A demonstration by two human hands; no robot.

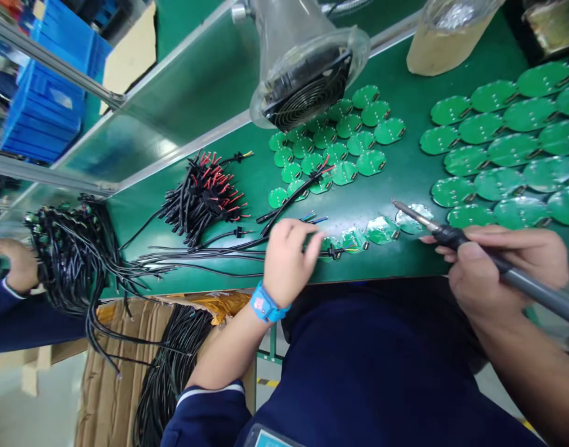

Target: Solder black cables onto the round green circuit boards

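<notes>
Head view: right hand point(479, 276) grips a soldering iron point(449, 237), shaft slanting leftward over the shiny circuit board point(417, 222); left of that board, the left hand point(288, 261) covers black cables point(210, 253), pinching or not, I can't tell.

No lettering or numbers can be read. Well to the left of the left hand's fingers point(296, 228), the pale label point(61, 98) on the blue crate point(37, 130) is blurred. Behind them, the wristband point(271, 308) bears an unreadable pink mark point(260, 304); the badge point(270, 440), closer to the body, is cut off.
</notes>
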